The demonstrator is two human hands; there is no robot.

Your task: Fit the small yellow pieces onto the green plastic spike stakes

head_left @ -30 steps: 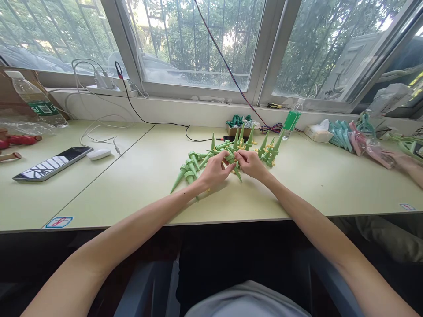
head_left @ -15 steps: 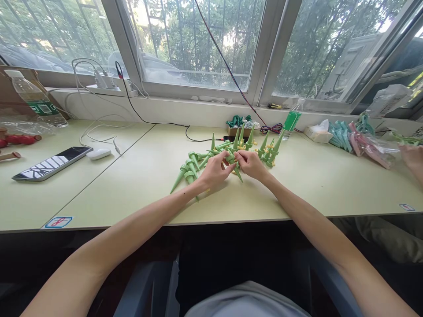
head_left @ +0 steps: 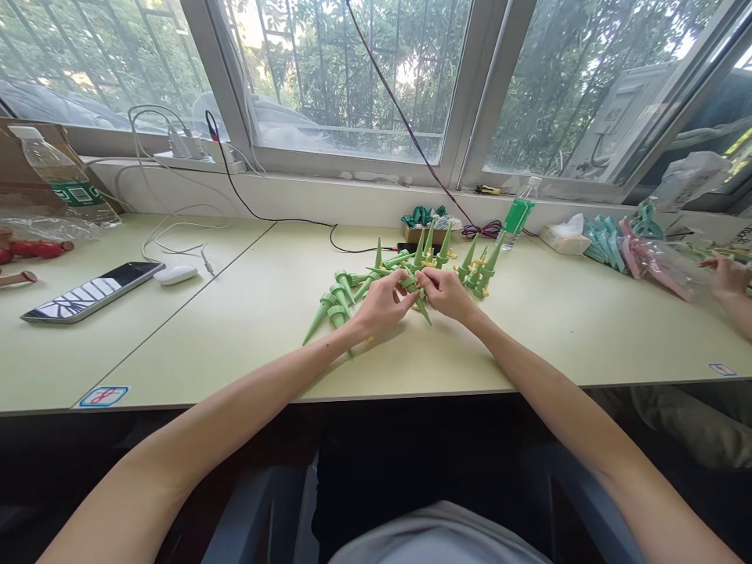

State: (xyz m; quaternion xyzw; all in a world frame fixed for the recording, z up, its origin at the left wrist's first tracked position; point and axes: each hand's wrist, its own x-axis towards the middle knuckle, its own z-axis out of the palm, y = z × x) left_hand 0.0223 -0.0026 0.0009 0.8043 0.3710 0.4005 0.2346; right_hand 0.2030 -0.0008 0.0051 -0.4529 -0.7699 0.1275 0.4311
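Observation:
My left hand (head_left: 385, 304) is closed around the ribbed cap of a green plastic watering spike (head_left: 424, 310), whose pointed end slants down toward me. My right hand (head_left: 443, 291) pinches at the spike's cap from the right; its fingertips hide what they grip, perhaps a small yellow part. To the left of my hands, several like spikes (head_left: 320, 317) lie on the table. Behind and to the right, more spikes (head_left: 489, 265) stand point up, with small yellow valves (head_left: 480, 293) at their bases.
A phone (head_left: 97, 291) and a white mouse-like case (head_left: 175, 274) lie left on the table (head_left: 235, 345). Water bottles (head_left: 519, 215), a tissue box (head_left: 565, 236) and bagged pink and teal pieces (head_left: 652, 254) stand along the back. Another person's hand (head_left: 732, 280) is at far right.
My hands and the spike between them stay almost still. At far right, the other person's hand has come a little further left into view.

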